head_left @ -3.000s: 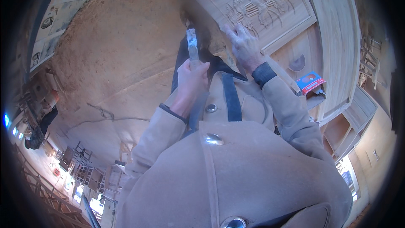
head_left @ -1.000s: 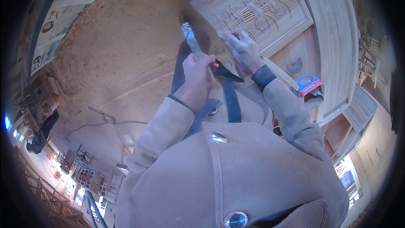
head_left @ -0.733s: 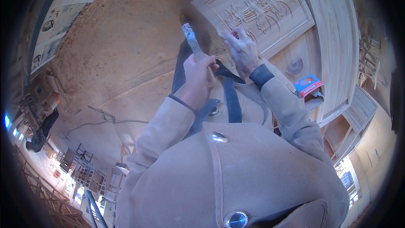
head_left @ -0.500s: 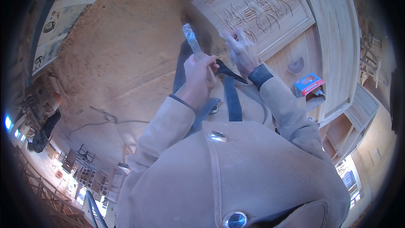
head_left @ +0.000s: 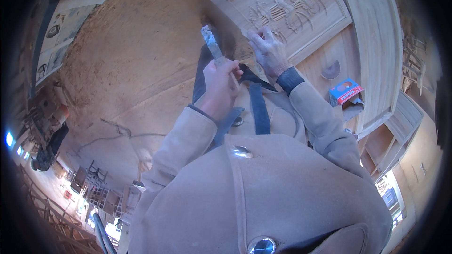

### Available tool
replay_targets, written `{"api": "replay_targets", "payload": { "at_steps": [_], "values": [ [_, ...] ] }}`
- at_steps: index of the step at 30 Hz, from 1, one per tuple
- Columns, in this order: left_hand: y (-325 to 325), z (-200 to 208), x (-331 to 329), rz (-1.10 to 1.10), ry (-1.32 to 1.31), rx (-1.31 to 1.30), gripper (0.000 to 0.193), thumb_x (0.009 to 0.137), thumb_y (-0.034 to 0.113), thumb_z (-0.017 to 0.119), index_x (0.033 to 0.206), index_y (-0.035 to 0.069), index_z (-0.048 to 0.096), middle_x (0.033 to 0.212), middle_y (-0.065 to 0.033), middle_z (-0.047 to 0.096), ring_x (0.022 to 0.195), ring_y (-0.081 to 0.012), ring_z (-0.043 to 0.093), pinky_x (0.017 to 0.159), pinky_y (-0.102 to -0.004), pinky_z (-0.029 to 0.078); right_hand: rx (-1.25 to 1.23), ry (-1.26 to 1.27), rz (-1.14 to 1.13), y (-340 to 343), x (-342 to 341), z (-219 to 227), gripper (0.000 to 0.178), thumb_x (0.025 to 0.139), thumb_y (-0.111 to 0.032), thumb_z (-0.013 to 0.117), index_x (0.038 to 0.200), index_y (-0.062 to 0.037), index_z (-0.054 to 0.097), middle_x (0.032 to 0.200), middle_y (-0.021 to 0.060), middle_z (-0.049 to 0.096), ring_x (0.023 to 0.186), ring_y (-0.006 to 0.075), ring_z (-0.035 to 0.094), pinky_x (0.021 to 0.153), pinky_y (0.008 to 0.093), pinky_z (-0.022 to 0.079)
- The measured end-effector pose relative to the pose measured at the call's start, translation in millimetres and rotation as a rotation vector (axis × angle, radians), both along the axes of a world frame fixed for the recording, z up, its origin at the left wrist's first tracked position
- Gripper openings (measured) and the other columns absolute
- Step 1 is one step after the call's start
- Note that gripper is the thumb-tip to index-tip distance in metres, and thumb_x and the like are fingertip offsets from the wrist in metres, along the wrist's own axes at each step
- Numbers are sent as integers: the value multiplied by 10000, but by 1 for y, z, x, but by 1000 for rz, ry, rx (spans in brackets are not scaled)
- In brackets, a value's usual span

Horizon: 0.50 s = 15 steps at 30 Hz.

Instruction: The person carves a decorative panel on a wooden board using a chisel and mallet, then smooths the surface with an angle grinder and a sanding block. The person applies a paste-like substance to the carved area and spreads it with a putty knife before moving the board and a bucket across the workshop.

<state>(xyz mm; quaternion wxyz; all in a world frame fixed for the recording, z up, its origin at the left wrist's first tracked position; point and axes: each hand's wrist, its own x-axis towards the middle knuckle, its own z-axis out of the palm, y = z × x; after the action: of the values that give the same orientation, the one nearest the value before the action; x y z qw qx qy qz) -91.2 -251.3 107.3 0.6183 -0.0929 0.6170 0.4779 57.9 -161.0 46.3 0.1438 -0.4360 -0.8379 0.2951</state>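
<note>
My left hand (head_left: 218,81) is wrapped round the handle of a flat stick-like tool (head_left: 213,46), which points up and away and has a ragged, whitish-blue tip. To its right, my right hand (head_left: 270,52) is closed, fingers curled and thumb side up, at the near left edge of a carved wooden panel (head_left: 325,24). Anything pinched in those fingers is too small or hidden to make out. The pale panel bears a raised plant-like relief inside a moulded frame. Whether the right fingertips touch the wood, I cannot tell.
Right of the panel, a blue and red open box (head_left: 346,91) and a dusty half-round disc (head_left: 331,70) lie on a wooden surface (head_left: 346,49). Brown dusty floor (head_left: 141,56) spreads to the left. Another person (head_left: 49,148) is at the far left, near stacked wooden furniture (head_left: 106,197).
The tool's tip has tilted slightly left. My right hand has shifted a little at the panel's edge. Both hands stay closed.
</note>
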Motion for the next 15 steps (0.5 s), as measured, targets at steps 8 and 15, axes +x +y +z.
{"api": "replay_targets", "payload": {
  "at_steps": [8,15],
  "values": [
    [1,-2,-1,7,-7,-5,156,849,50,675,827,63,521,737,-68,616,645,-159,626,619,-291,524,-9,37,10,-10,9,6,319,860,-64,676,1175,-96,635,958,121,559,798,311,629,664,421,516],
    [1,-4,1,3,-18,-7,151,846,43,675,829,63,526,737,-67,621,644,-156,627,615,-281,522,25,-27,55,1,5,-3,325,870,-82,667,1192,-115,638,957,107,562,792,291,631,659,402,525]
  ]
}}
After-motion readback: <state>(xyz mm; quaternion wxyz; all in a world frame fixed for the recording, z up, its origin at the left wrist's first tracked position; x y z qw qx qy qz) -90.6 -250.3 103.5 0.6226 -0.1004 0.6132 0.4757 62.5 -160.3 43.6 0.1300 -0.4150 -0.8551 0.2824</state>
